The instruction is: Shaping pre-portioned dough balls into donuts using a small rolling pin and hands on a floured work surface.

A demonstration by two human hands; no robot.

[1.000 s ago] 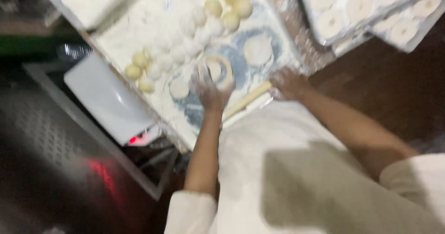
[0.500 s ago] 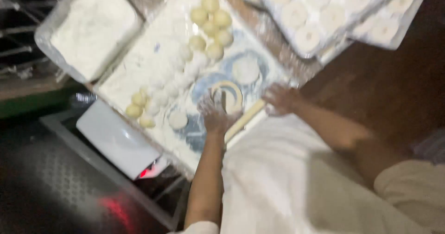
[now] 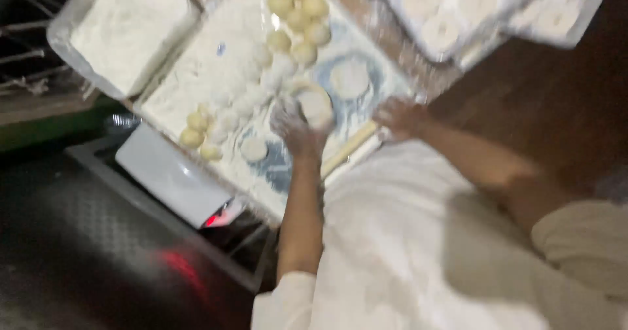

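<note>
Dough disc (image 3: 316,105) lifted, in left-hand (image 3: 297,128) grip

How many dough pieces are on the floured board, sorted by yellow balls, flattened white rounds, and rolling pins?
Yellow dough balls: about 9, blurred
Flattened white rounds: 3 clear
Rolling pin: 1
Total: about 13

Bench (image 3: 196,75) white with flour, blue patches showing through near the flat rounds. Dough balls (image 3: 297,6) pale yellow; floured ones (image 3: 261,85) off-white. Flat dough rounds (image 3: 350,78) cream-white. Rolling pin (image 3: 350,148) light tan wood. Flour tub (image 3: 124,26) white fill, clear wall. Scale (image 3: 170,179) white with red glow. Apron (image 3: 405,238) white. Floor (image 3: 562,101) dark brown.
</note>
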